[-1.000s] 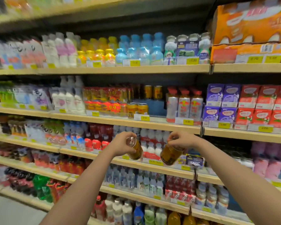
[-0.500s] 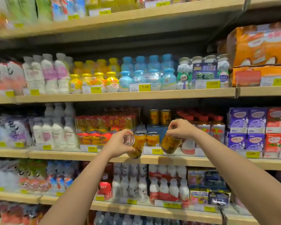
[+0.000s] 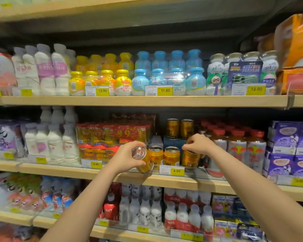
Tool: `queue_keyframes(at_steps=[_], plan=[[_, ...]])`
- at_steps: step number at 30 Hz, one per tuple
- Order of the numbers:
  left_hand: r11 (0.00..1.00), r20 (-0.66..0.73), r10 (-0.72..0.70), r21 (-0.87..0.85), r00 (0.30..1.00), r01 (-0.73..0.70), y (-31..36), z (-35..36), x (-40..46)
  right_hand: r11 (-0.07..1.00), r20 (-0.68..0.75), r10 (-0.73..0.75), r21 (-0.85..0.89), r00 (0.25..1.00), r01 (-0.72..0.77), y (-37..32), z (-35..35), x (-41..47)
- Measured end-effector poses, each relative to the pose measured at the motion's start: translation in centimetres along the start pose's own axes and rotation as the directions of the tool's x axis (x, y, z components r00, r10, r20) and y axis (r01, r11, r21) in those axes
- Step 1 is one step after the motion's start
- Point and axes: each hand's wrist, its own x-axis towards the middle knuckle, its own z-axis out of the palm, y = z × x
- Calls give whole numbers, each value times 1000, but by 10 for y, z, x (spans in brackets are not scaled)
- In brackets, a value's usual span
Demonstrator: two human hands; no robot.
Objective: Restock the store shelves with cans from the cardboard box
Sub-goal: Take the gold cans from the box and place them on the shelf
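Here the left hand (image 3: pixel 125 157) curls its fingers round a gold metal drink can (image 3: pixel 143 159), tilted so its silver lid faces the camera, at the front lip of the pale wooden middle shelf (image 3: pixel 164 181). The right hand (image 3: pixel 200 144) pinches the top rim of a second gold can (image 3: pixel 190 159) from above, fingertips bent down, that can upright and low at the shelf's front edge (whether it rests on the board I cannot tell). Between the two held cans stand two more gold cans (image 3: pixel 164 155), side by side, behind a yellow price tag reading 6.00 (image 3: pixel 177 171). Two further cans (image 3: pixel 179 128) sit higher behind, on a blue pack. To the left lie red and gold shrink-wrapped multipacks (image 3: pixel 112 137), just beside the left hand's can; to the right crowd red-capped bottles (image 3: pixel 238 147), close against the right wrist. Both forearms reach up and forward from the lower corners, bare, converging on the shelf.
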Motion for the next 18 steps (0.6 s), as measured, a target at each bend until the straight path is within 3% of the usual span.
queue_keyframes(at_steps=[5,8,14,16,18], plan=[[999,-2,-2,-36,1000,2,-10,-2,7,992,64,119,24,991,-120,0,17,8],[998,-41,-32,-53,999,30,-16,5,7,969,58,166,173,984,-174,8,27,4],[997,-127,-39,-69,991,30,-25,14,7,901,58,114,415,992,-128,27,45,-7],[996,-128,-37,-85,991,26,-25,14,7,894,81,119,426,990,-143,27,44,-9],[994,-133,-45,-104,990,32,-23,12,8,945,63,99,307,993,-113,20,41,-14]])
